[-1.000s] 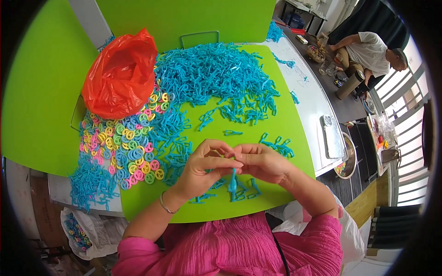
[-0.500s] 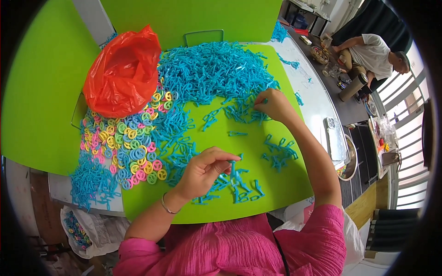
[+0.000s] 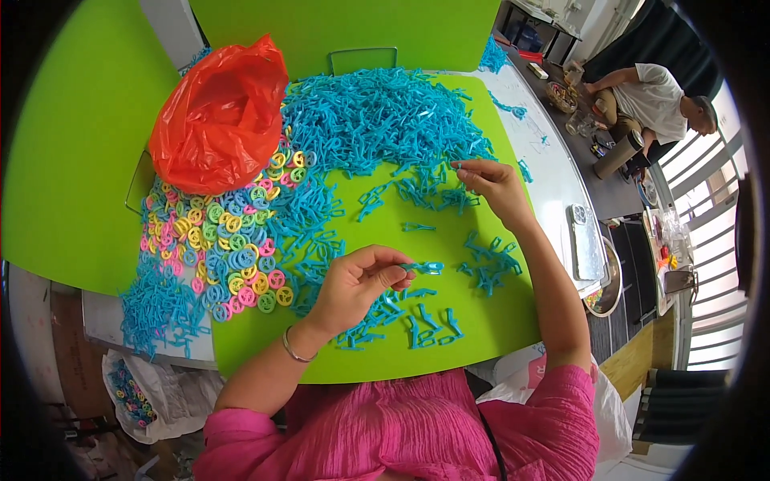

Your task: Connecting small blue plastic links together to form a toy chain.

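My left hand (image 3: 359, 287) pinches a small turquoise plastic piece (image 3: 428, 268) with a rectangular loop at its end, held level above the green board. Below it lies a loose heap of similar turquoise pieces (image 3: 362, 332), with several set apart to the right. My right hand (image 3: 499, 192) is closed at the fingertips, over the near right edge of the big turquoise pile (image 3: 377, 120); a bit of turquoise shows at the tips. One forked piece (image 3: 419, 227) lies alone between the hands. Another small group (image 3: 491, 263) rests beside my right forearm.
Small pastel wheel-shaped rings (image 3: 237, 248) cover the board's left side, beneath a red plastic bag (image 3: 218, 120). Green boards (image 3: 345, 32) stand behind and at left. A phone (image 3: 585, 240) lies on the white table at right. Another person (image 3: 654, 100) sits at a dark table beyond.
My left hand has turned its piece from upright to level. My right hand has lifted slightly from the pile, fingertips together. The view has shifted a little.
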### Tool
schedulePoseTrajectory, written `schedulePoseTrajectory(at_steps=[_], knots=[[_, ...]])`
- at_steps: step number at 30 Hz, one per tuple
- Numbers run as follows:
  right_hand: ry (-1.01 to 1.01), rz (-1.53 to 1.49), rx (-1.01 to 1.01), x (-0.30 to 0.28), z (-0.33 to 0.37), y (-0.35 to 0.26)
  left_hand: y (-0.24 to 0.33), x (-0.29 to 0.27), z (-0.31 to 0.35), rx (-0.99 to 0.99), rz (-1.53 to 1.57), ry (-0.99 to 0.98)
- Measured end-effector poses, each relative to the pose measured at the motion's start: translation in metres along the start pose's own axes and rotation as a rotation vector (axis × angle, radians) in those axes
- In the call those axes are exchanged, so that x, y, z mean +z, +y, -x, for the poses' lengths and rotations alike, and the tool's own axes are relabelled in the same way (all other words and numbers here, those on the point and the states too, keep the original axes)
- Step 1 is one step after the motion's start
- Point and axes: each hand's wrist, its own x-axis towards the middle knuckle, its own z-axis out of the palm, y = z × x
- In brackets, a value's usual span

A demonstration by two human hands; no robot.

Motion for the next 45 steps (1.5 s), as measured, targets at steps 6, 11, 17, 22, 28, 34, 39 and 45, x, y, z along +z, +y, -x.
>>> schedulePoseTrajectory(at_steps=[6,11,17,22,28,34,39,45], knots=[[-0.223,-0.560,0.084,0.024,0.040,-0.025,0.000,-0.002,0.000,-0.023,0.003,0.040],[-0.382,-0.705,0.155,0.050,0.067,-0.028,-0.002,-0.002,-0.001,-0.060,-0.004,0.053],[-0.492,-0.941,0.301,0.056,0.073,-0.006,-0.004,-0.002,-0.003,-0.066,-0.036,0.087],[-0.476,-1.019,0.347,0.066,0.078,-0.004,-0.007,-0.003,-0.002,-0.069,-0.081,0.094],[-0.459,-1.089,0.381,0.069,0.082,-0.010,-0.005,-0.001,-0.002,-0.066,-0.079,0.085],[-0.460,-1.081,0.361,0.071,0.083,-0.013,-0.004,0.001,-0.001,-0.043,-0.075,0.090],[-0.403,-1.121,0.396,0.071,0.084,-0.006,-0.003,0.001,-0.001,-0.053,-0.071,0.097],[-0.396,-1.026,0.375,0.068,0.084,-0.019,-0.002,0.002,0.001,-0.038,-0.142,0.107]])
